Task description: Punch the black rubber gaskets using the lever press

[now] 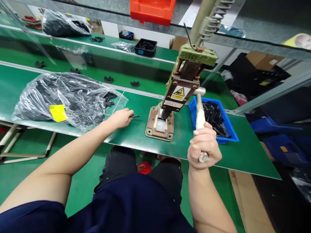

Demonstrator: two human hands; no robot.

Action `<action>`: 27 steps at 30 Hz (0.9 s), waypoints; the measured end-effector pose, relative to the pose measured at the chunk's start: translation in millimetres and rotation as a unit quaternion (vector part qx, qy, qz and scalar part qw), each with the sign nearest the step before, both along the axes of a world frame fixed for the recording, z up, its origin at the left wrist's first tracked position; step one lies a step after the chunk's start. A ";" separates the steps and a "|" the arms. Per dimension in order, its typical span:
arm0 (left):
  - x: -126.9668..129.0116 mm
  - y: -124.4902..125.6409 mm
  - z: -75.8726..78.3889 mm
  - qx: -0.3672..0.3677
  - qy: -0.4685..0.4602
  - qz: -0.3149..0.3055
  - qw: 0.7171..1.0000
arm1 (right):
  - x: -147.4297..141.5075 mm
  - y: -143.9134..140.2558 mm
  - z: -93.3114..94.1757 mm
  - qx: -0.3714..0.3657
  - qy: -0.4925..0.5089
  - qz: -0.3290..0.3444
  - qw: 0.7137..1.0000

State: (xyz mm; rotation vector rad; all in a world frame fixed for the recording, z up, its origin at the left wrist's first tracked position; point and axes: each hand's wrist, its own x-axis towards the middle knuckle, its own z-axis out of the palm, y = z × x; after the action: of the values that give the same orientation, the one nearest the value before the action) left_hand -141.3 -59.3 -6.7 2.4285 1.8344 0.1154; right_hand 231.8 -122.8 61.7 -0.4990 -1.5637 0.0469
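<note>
My left hand (122,118) is closed in a pinch at the bag's right side, with a thin black piece (135,116) sticking out past the fingertips. My right hand (204,146) wraps around the taped, whitish lever (200,113) of a hand press. The green-and-brown press (186,72) stands in front of me, its ram low over the base plate (151,131). A small pale block (160,125) rests on that base beneath the ram. Left of the press lies a clear plastic bag (73,97) of dark curved parts, bearing a yellow label (58,113).
A blue bin (233,131) of black parts sits right of the press. Several dark curved pieces, such as this one (135,84), lie along the green belt behind. A black tray (145,53) stands farther back. An orange bin (153,11) hangs overhead at the shelf.
</note>
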 end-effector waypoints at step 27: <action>130.4 53.6 6.4 -0.297 -0.509 0.062 0.805 | 7.3 0.8 -2.4 0.006 -0.032 -0.015 0.999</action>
State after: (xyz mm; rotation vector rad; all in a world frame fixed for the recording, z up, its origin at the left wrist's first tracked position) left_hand -10.9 -5.7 -0.3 1.3349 1.2166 0.6085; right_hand 239.0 -122.0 59.3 -0.5176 -1.6178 -0.0012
